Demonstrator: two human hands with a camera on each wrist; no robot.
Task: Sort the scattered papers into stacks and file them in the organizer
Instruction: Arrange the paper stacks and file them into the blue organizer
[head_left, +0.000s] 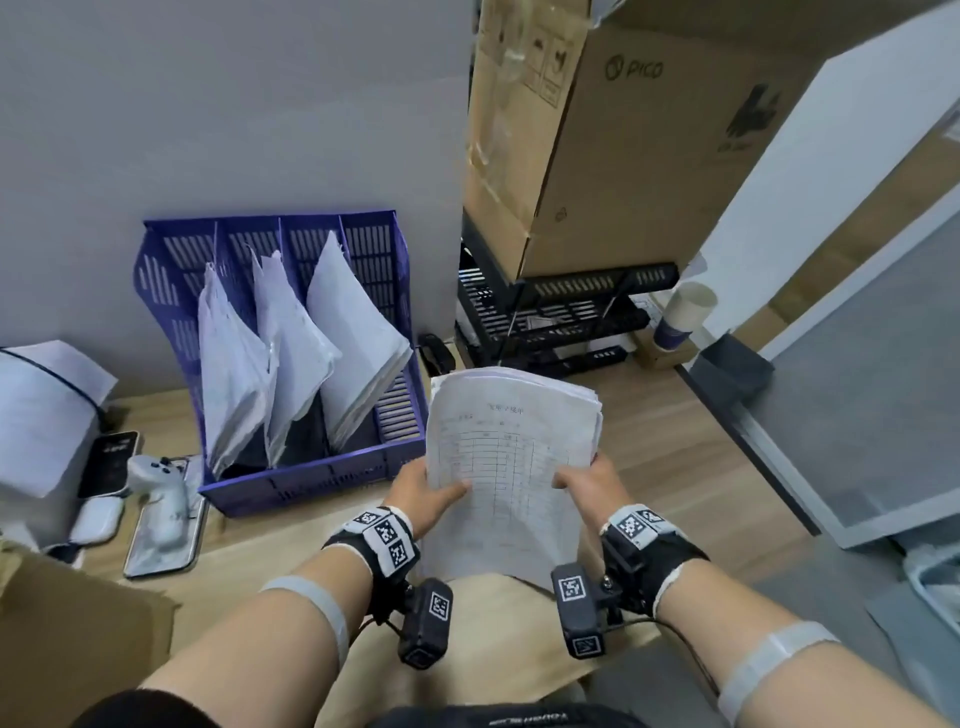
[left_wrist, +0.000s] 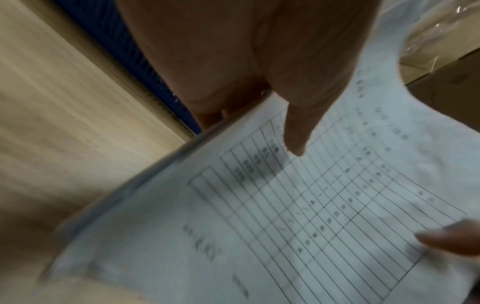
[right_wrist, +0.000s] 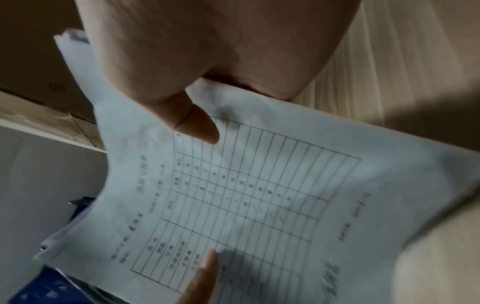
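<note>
A wood desk (head_left: 670, 441) meets a grey wall (head_left: 234, 104), with boxes (head_left: 623, 130) at one o'clock and a blue organizer (head_left: 291, 478) at ten — three slots filled. Only the wrist views show the stack's (head_left: 511, 457) printed table. The left hand (head_left: 426, 493) and right hand (head_left: 587, 480) pinch the stack's edges at centre, thumbs on top.
</note>
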